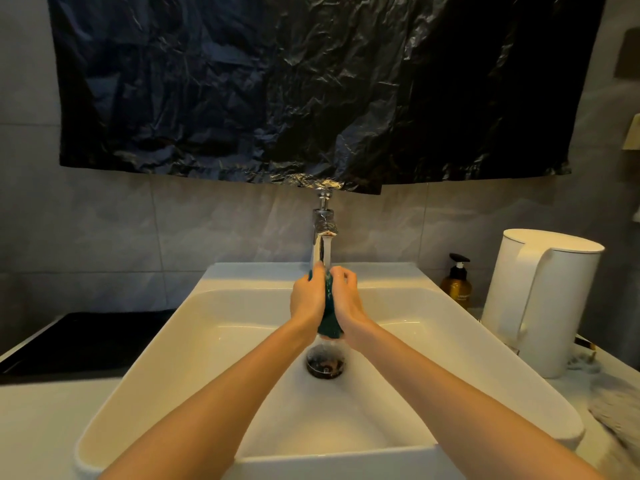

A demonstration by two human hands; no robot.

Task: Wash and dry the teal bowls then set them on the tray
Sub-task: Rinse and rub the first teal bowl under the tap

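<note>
You hold one teal bowl [329, 320] on edge under the running tap [323, 233].
Over the sink [156, 358], just above its drain [325, 363], your left hand [306, 299] and right hand [348, 299] clamp the bowl between them, fingers [343, 275] curled over its upper rim, both hands equally near; its long axis runs up and away from you. On the tabletop [41, 427], a grey cloth [613, 410] lies near right and a dark tray [86, 341] left, with a kettle [540, 299] and soap bottle [457, 282] farther back; I judge both ways out clear.
</note>
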